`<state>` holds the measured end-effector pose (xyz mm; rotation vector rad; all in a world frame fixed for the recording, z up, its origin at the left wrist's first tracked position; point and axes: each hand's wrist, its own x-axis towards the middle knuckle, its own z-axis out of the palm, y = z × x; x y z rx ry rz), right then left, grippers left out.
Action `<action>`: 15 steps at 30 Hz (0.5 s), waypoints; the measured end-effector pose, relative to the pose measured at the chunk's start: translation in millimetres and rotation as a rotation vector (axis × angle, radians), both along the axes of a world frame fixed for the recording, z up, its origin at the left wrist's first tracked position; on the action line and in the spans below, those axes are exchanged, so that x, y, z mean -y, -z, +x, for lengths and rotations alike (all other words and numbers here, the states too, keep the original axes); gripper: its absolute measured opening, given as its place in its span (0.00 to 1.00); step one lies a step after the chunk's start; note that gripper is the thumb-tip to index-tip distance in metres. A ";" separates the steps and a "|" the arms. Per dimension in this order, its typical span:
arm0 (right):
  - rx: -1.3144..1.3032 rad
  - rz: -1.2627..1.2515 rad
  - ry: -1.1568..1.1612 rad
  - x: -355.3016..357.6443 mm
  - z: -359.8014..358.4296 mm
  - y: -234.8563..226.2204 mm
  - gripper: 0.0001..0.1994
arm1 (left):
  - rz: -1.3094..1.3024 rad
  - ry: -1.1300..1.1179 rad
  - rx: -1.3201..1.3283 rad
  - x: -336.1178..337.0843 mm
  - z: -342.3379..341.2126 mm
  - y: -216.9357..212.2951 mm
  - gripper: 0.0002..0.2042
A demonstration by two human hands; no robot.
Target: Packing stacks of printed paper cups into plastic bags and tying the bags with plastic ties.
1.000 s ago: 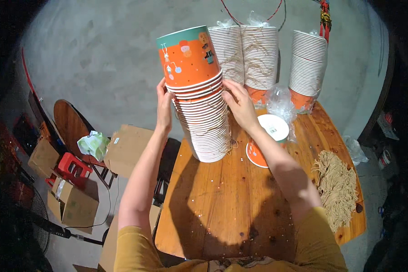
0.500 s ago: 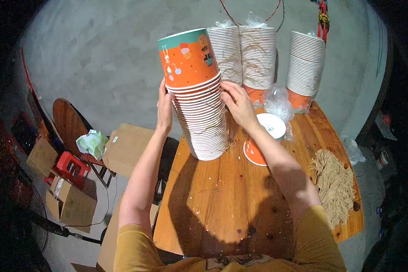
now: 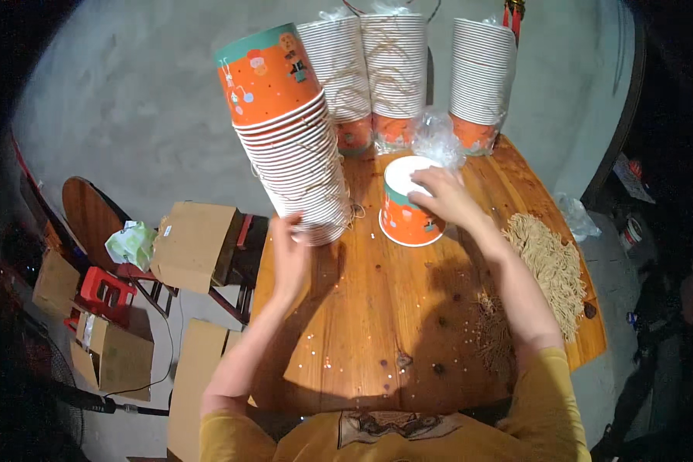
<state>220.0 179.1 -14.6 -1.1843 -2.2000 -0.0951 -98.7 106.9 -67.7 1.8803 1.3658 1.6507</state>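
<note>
Wooden surface (image 3: pixel 408 323) holds a tall leaning cup stack (image 3: pixel 296 146) that the left hand (image 3: pixel 289 254) props at its base so it won't tip, while the right hand (image 3: pixel 443 196) grips 1 cup (image 3: pixel 408 219) beside it.

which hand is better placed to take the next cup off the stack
Probably the left hand: it rests at the base of the tilted cup stack. The right hand is busy on the single cup standing upside down on the table.
</note>
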 end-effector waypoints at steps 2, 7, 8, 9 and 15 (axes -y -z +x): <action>-0.107 0.125 -0.050 12.0 -3.6 27.7 0.15 | -0.370 0.142 0.235 6.4 33.4 38.2 0.15; -0.221 0.025 -0.022 45.1 0.9 22.2 0.08 | -0.843 0.411 0.770 -7.2 94.1 49.2 0.09; -0.253 0.042 -0.040 53.9 -1.5 19.7 0.07 | -0.812 0.473 0.775 -15.3 97.8 48.1 0.10; -0.331 -0.015 -0.039 64.7 -4.2 17.4 0.08 | -0.782 0.536 0.781 -21.2 102.8 48.6 0.10; -0.701 -0.337 -0.188 111.4 28.7 0.9 0.08 | -0.446 0.707 1.214 -17.8 114.4 7.3 0.17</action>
